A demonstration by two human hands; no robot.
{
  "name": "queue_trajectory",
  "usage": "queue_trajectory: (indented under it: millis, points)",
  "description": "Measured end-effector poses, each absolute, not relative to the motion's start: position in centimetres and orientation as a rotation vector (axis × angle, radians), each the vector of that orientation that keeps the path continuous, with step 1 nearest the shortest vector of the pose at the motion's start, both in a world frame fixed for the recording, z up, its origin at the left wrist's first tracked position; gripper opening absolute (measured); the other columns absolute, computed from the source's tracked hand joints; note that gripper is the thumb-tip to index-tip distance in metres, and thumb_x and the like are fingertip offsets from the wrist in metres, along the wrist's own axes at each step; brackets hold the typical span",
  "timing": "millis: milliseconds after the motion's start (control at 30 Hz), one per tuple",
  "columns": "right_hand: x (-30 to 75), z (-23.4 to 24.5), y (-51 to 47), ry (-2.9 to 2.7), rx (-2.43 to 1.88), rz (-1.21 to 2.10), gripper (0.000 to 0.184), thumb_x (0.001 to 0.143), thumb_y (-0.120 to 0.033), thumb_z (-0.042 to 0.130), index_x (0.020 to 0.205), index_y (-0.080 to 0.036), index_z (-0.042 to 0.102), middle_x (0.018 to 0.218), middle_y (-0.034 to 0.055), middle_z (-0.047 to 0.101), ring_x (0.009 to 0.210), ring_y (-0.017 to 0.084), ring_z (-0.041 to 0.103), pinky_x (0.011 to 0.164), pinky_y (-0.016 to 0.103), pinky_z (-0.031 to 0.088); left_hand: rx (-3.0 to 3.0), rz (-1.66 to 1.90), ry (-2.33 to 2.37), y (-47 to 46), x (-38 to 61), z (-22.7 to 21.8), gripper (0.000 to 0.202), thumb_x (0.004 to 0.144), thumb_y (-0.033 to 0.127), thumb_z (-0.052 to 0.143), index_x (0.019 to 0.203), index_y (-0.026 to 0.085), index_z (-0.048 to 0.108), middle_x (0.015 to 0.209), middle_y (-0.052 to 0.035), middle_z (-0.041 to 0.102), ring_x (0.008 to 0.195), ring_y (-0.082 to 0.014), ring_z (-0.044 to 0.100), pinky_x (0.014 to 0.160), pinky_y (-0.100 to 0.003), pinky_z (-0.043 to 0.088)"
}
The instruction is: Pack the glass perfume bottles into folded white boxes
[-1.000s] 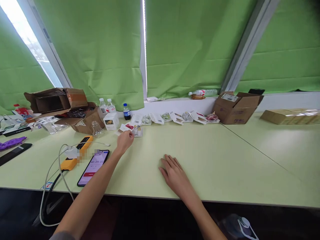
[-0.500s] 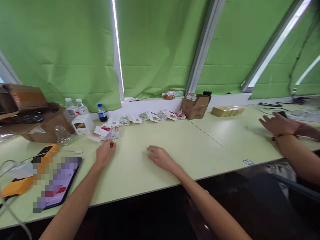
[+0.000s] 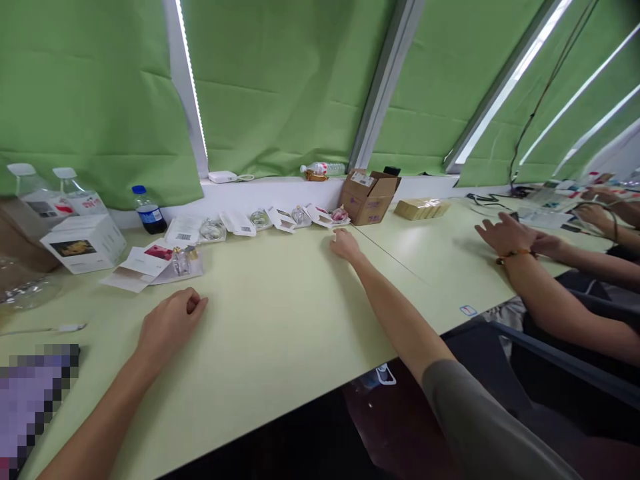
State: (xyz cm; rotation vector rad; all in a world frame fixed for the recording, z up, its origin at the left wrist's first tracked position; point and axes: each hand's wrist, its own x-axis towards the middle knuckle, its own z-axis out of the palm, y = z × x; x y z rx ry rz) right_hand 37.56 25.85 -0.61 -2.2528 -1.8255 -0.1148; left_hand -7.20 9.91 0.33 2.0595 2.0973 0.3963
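My left hand (image 3: 173, 323) rests on the table in a loose fist, and I see nothing in it. Beyond it lies an opened white carton with a red picture (image 3: 150, 260), with a small clear glass bottle with a gold cap (image 3: 181, 260) on it. My right hand (image 3: 346, 245) is stretched toward the back of the table, its fingers bent and empty. Just past its fingertips is a pinkish glass bottle (image 3: 341, 215) beside an open white carton (image 3: 319, 214). More small glass bottles (image 3: 260, 217) and opened cartons (image 3: 237, 223) form a row to its left.
A cardboard box (image 3: 369, 199) and a gold-wrapped pack (image 3: 421, 209) stand at the back. At left are a closed white box (image 3: 84, 243), a blue-capped bottle (image 3: 149, 210), clear plastic bottles (image 3: 77, 193) and a tablet (image 3: 35, 400). Another person's hands (image 3: 507, 239) are at right.
My right hand has moved forward and right to the far end of the bottle row. My left hand stays low on the table. The view has shifted to the right.
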Motion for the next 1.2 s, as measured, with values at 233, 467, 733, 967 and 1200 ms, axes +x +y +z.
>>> queue_trajectory:
  millis: [233,467,733,967,1200]
  points:
    - [40.5,-0.7,31.3,-1.867,-2.293,-0.142,0.057,0.085,-0.022,0.049,0.139,-0.012,0.036,0.139,0.0173,0.045,0.122,0.029,0.048,0.099,0.037,0.038,2.126,0.268,2.119,10.7,-6.6,-0.5,0.031,0.085,0.054,0.039,0.091,0.027,0.054,0.091,-0.0038,0.065,0.074,-0.0216,0.059,0.056,-0.029,0.033]
    - [41.8,-1.1,33.6,-1.858,-2.436,-0.109,0.044,0.088,-0.028,0.046,0.128,-0.01,0.053,0.126,0.0201,0.057,0.118,0.03,0.051,0.094,0.036,0.039,2.134,0.167,2.165,11.8,-6.9,-1.3,0.034,0.085,0.055,0.039,0.102,0.028,0.053,0.094,-0.0057,0.065,0.079,-0.0254,0.062,0.06,-0.03,0.036]
    - [41.2,-1.5,32.4,-1.824,-2.478,-0.154,0.046,0.095,-0.036,0.03,0.118,-0.011,0.061,0.119,0.0215,0.06,0.113,0.03,0.054,0.092,0.039,0.04,2.146,0.154,2.181,11.2,-6.6,-1.1,0.035,0.086,0.055,0.037,0.104,0.028,0.05,0.1,-0.0059,0.065,0.081,-0.0253,0.062,0.06,-0.03,0.036]
    - [40.9,-0.8,29.2,-1.814,-2.48,-0.112,0.044,0.095,-0.038,0.033,0.116,-0.012,0.063,0.119,0.021,0.06,0.112,0.031,0.055,0.09,0.039,0.041,2.165,0.209,2.159,11.0,-6.7,-1.2,0.034,0.086,0.055,0.038,0.102,0.027,0.05,0.099,-0.0059,0.065,0.082,-0.0252,0.062,0.059,-0.03,0.035]
    - [39.9,0.1,24.0,-1.884,-2.472,-0.095,0.041,0.094,-0.036,0.035,0.113,-0.015,0.064,0.117,0.019,0.062,0.11,0.029,0.057,0.088,0.036,0.043,2.183,0.274,2.102,10.2,-6.6,-0.8,0.033,0.087,0.052,0.037,0.103,0.026,0.05,0.1,-0.0048,0.066,0.086,-0.0236,0.062,0.063,-0.03,0.036]
